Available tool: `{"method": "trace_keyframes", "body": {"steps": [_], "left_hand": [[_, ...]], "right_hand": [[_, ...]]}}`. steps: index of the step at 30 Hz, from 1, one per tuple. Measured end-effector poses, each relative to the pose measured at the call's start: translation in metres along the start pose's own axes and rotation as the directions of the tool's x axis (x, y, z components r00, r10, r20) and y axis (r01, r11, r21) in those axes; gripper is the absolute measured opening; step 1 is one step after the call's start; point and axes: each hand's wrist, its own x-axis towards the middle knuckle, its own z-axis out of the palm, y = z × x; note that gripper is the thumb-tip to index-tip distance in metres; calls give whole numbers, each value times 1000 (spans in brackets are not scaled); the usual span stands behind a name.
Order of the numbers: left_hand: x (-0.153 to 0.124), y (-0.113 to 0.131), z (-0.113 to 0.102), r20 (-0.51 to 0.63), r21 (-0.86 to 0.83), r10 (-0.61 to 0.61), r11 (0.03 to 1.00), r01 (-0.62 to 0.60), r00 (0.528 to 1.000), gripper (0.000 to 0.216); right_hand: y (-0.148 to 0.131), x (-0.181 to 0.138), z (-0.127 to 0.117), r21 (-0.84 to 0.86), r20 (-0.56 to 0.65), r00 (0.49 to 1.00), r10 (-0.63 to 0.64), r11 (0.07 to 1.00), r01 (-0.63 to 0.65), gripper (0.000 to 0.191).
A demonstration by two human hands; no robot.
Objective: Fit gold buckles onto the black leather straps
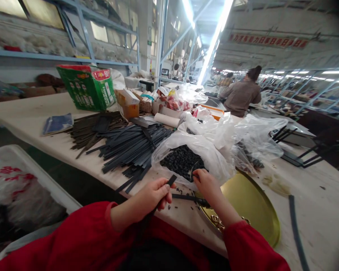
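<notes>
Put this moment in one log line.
left hand: holds black strip; right hand: at rim of plastic bag; black pieces: inside bag; gold tray: near right forearm

- I am reading "TSINGTAO" in white letters, which are running slantwise on the side of the green box [86, 94] in the upper left of the frame.
- On that box's red upper band, toward its right corner, I am making out the number "50"; the mark after it is blurring.
- In the upper right, a long red banner [268, 40] is carrying a row of pale Chinese characters; I am picking out 力 and a repeating 日, while others are staying too soft for me to read surely.
- At the left edge, red marks are showing on plastic in the white bin [49, 176], but I am not deciphering them.
</notes>
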Motion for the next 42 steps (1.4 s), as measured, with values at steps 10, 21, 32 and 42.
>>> {"method": "trace_keyframes", "body": {"steps": [10,21,32,42], "left_hand": [[44,-32,0,153,-417,-352,824,383,924,32],[35,-27,9,231,-441,-324,806,395,917,30],[21,-35,18,210,-229,-216,937,263,953,37],[17,-38,42,127,592,312,738,-324,942,17]], "right_hand": [[0,32,26,-48,186,983,10,999,-2,10],[9,22,12,112,39,998,51,992,-55,30],[-19,-55,-19,911,323,904,280,166,-377,18],[-49,-99,-10,654,562,821,100,-661,-367,26]]}}
